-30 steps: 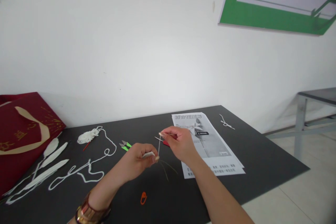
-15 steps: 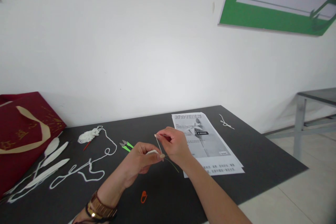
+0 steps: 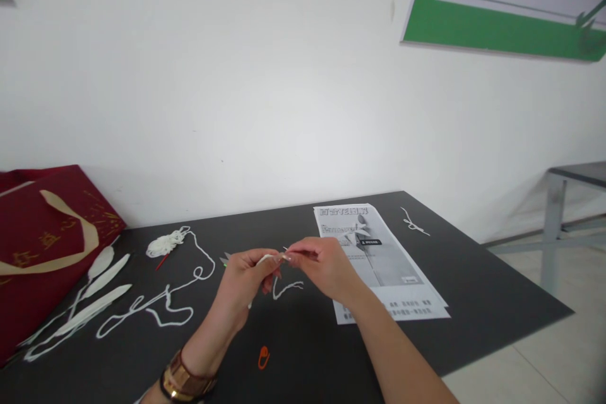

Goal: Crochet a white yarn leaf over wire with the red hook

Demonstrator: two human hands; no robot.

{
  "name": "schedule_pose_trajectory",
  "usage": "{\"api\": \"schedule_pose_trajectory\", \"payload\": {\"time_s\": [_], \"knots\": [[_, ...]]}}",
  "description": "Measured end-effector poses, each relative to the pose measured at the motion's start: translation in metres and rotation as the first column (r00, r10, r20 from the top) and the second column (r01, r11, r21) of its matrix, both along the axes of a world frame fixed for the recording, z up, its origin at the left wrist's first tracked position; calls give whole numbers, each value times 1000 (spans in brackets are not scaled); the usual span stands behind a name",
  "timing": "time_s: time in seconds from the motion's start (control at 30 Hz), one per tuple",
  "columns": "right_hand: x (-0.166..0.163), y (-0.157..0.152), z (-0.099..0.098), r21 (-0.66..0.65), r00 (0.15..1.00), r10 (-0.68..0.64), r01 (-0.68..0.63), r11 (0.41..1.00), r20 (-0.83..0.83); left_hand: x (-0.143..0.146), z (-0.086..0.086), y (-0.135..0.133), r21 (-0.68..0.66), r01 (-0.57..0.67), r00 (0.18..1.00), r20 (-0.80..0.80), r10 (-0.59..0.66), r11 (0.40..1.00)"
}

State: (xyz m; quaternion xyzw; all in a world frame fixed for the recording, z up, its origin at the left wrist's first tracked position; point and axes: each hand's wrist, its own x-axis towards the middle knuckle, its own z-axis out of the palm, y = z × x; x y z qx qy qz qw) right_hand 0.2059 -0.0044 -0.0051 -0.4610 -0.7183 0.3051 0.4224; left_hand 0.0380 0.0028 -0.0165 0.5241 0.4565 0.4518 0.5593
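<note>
My left hand [image 3: 249, 274] is closed around a white crocheted piece [image 3: 266, 258], mostly covered by the fingers. A loose tail of white yarn [image 3: 286, 289] dangles beneath its fingertips. My right hand [image 3: 326, 265] meets the left at the fingertips, pinching a thin strand at the end of the white piece. The pinched part is too small to make out well. Behind my left hand, the blades of green thread snips [image 3: 230, 259] show, the rest being hidden. An orange stitch marker [image 3: 263, 357] lies on the black table [image 3: 303, 353] nearer to me.
Left of my hands are a ball of white yarn [image 3: 164, 243] with a trailing strand, a red crochet hook [image 3: 161, 262] and several white petal pieces [image 3: 95, 309]. A dark red bag [image 3: 57, 227] stands beyond. Printed sheets [image 3: 395, 265] and a small yarn scrap [image 3: 413, 223] lie right.
My right hand has come down from its raised strand to the left hand's fingertips. The thin strand that stuck out right is out of sight, and a yarn tail now hangs below.
</note>
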Motion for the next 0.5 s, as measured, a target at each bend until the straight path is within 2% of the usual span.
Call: {"api": "schedule_pose_trajectory", "payload": {"time_s": [0.2, 0.5], "knots": [[-9, -1, -4, 157, 972, -8, -29, 987, 234, 0, -6, 3, 26, 3, 994, -111, 0, 1000], [-8, -2, -3, 203, 969, -17, -34, 979, 245, -4, 3, 4, -23, 103, 980, -170, -105, 994]]}}
